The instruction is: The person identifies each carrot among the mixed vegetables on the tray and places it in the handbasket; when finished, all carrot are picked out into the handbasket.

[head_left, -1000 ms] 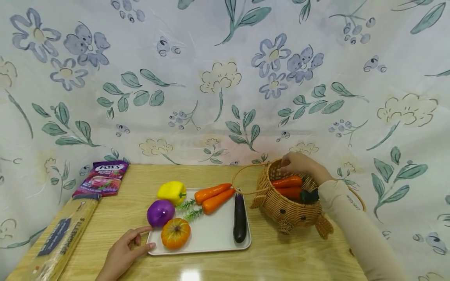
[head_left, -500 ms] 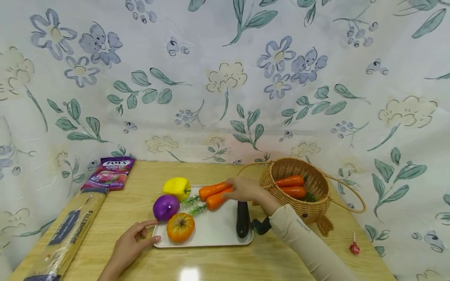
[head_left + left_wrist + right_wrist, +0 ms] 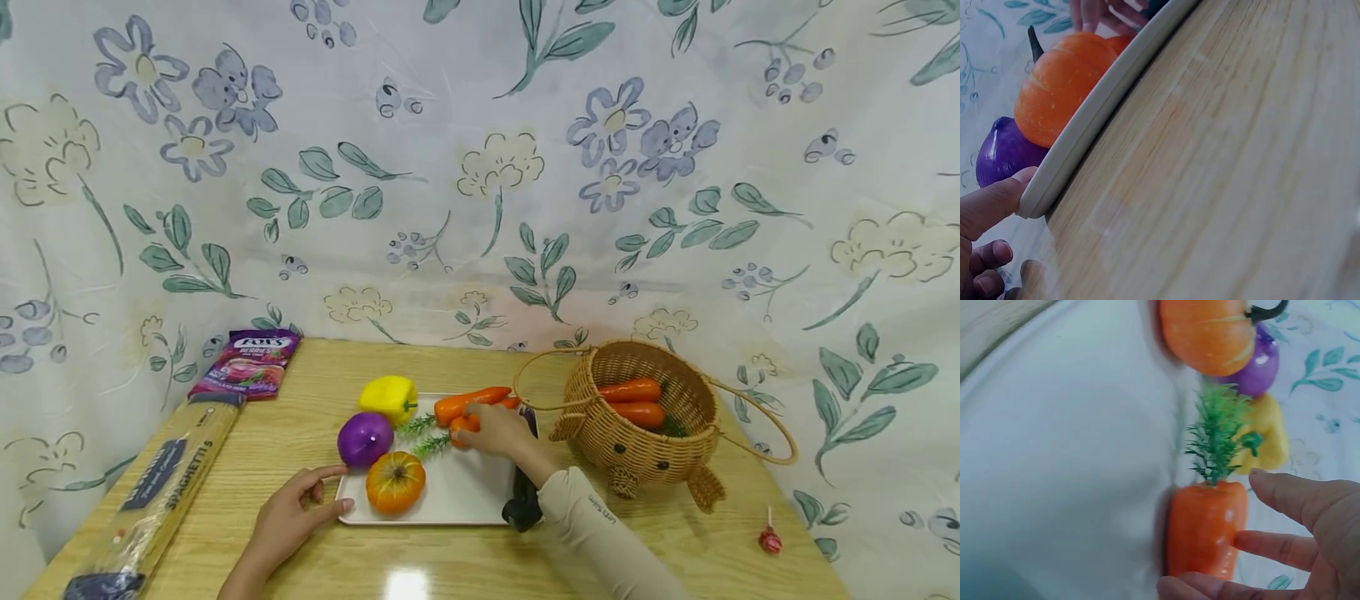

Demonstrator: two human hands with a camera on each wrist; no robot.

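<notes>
My right hand (image 3: 498, 429) reaches over the white tray (image 3: 450, 523), thumb and fingers on either side of the nearer carrot (image 3: 1204, 528), by its leafy end. Another carrot (image 3: 468, 403) lies just behind. My left hand (image 3: 292, 508) touches the tray's left corner with its thumb and index finger; the other fingers are loosely curled. Close to it are a small orange pumpkin (image 3: 396, 482), a purple onion (image 3: 365, 439) and, farther back, a yellow bell pepper (image 3: 387, 399). My right wrist mostly hides the eggplant (image 3: 529, 421) along the tray's right side.
A wicker basket (image 3: 637, 450) with animal features stands to the right, holding carrots (image 3: 636, 414); its looped handle reaches over the tray's corner. A wrapped lollipop (image 3: 769, 540) lies near the right edge. At left are a spaghetti pack (image 3: 161, 500) and a purple candy bag (image 3: 251, 363).
My right hand has left the basket, moved left over the tray and come down round the nearer carrot. My left hand stays at the tray's corner. The head view has shifted slightly.
</notes>
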